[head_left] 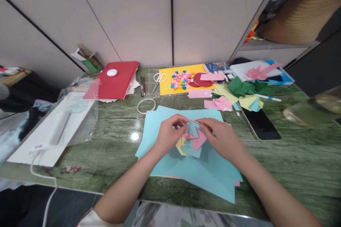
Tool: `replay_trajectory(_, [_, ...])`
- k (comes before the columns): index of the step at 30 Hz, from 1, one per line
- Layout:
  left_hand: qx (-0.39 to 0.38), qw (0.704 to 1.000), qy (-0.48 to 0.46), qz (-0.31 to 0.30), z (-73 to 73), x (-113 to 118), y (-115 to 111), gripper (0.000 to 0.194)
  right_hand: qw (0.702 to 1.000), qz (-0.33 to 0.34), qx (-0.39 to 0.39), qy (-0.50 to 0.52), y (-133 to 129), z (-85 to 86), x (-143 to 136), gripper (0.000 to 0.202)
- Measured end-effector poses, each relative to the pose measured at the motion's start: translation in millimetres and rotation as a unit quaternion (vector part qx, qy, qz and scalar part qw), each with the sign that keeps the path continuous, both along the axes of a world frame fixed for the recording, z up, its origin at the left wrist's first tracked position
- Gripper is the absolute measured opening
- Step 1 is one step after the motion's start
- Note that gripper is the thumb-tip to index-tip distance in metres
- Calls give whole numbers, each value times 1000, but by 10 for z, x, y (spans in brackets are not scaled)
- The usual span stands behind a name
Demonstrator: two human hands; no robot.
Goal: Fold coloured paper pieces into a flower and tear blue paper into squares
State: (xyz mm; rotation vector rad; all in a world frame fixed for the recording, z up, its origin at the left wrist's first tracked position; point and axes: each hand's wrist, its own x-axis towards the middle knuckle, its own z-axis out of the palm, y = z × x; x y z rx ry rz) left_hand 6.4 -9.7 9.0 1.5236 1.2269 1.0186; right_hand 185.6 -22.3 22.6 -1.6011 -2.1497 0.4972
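A folded paper piece [194, 142] in light blue, pink and yellow is held above light blue sheets [165, 163] on the green table. My left hand [172, 133] pinches its upper left edge between thumb and fingers. At its upper right, my right hand [220, 136] has its fingers closed on the paper's top edge, where a small pale strip shows. The exact grip of the right fingertips is hard to make out.
Behind the sheets are a white ring [146, 106], scissors [159, 79], a yellow sheet [165, 87] with small coloured balls, and pink strips [199, 94]. A phone [261, 124] and a clear cup [314, 108] stand right; a red folder [114, 85] lies left.
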Motion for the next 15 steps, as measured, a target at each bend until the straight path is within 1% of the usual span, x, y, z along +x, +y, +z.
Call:
replay_trajectory(4, [36,997,64,-3,12,13,-29,21,1000,14,-2,-12,-10,23,-4,27])
replay_trajectory(9, [55,996,72,-14,10,22,-47,28,1000,10,-18,-16,-19,43,-18,25])
replay_trajectory(15, [53,996,77,-14,-2,20,-40,25,1000,1,-6,-15,-38,40,-26,23])
